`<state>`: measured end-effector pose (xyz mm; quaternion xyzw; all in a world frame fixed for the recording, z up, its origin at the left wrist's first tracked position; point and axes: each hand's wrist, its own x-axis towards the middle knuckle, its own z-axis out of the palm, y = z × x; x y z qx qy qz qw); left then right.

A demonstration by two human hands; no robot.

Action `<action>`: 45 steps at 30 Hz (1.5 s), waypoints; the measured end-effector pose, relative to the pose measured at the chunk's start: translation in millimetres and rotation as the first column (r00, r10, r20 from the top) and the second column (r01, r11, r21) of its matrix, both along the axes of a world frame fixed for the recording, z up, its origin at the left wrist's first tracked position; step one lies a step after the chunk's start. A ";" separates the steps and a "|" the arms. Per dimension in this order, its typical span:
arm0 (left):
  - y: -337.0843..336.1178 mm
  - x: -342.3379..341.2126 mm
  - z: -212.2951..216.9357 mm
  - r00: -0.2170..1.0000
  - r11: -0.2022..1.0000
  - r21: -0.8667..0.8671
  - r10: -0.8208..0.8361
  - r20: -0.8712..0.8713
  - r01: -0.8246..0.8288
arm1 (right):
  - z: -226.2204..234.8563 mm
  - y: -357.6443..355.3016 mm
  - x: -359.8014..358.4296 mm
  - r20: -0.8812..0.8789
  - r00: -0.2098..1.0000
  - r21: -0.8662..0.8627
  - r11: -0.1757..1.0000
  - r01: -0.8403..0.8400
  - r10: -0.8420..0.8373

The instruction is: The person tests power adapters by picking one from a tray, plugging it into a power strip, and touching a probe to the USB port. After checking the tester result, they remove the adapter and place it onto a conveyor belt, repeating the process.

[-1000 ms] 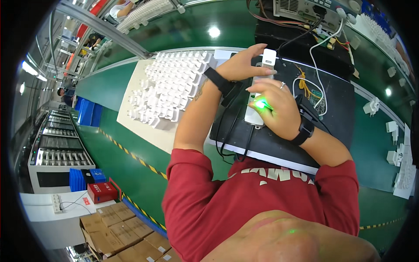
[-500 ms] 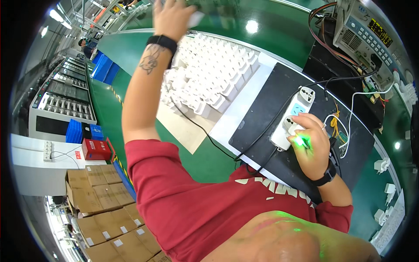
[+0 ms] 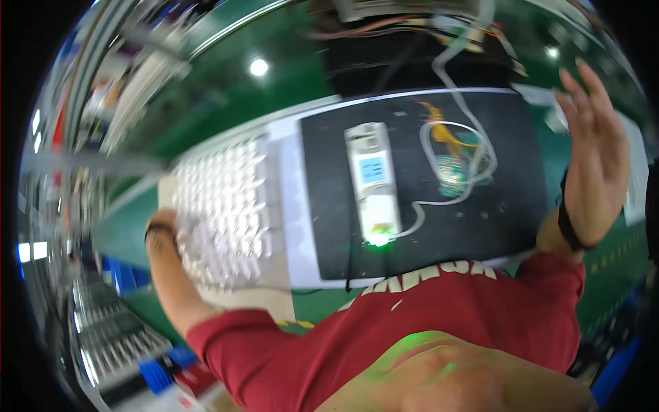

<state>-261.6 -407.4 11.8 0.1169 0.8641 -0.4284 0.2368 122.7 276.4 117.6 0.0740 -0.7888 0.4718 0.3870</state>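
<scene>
A white bar-shaped device (image 3: 374, 182) with a small blue screen and a green light at its near end lies on a black mat (image 3: 508, 206). A white cable (image 3: 456, 154) runs from it and coils beside it. My right hand (image 3: 594, 134) is raised to the right of the mat with its fingers spread and nothing in it; a dark band sits on its wrist. My left hand (image 3: 163, 223) rests at the left edge of a tray of several small white parts (image 3: 226, 206). That hand is blurred, so its grip is unclear.
A green bench (image 3: 226, 103) carries the tray and the mat. Dark equipment with wires (image 3: 412, 48) stands behind the mat. Grey racks and blue bins (image 3: 117, 323) sit at the lower left. The picture is motion-blurred.
My right hand has left the white device and lifted off to the right. My left hand has come down from high above the tray to its left edge. The view has swung.
</scene>
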 end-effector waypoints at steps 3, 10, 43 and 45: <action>-12.9 -14.0 6.8 0.991 0.984 0.137 0.098 0.094 -0.111 | -0.1 43.4 30.4 -0.131 0.959 -0.203 0.953 0.223 -0.252; 40.2 20.3 76.5 0.937 0.930 0.367 0.131 -0.323 -0.003 | -46.1 143.1 50.9 0.120 0.574 0.429 0.563 0.706 -0.810; 427.0 185.9 31.9 0.920 -0.692 0.611 -0.340 0.193 -0.384 | -56.1 -68.5 -82.9 0.035 0.976 -0.025 0.976 -0.215 0.216; 426.5 186.1 27.4 0.906 -0.661 0.646 -0.407 0.118 -0.381 | -52.1 -70.0 -81.8 0.052 0.966 -0.033 0.968 -0.250 0.251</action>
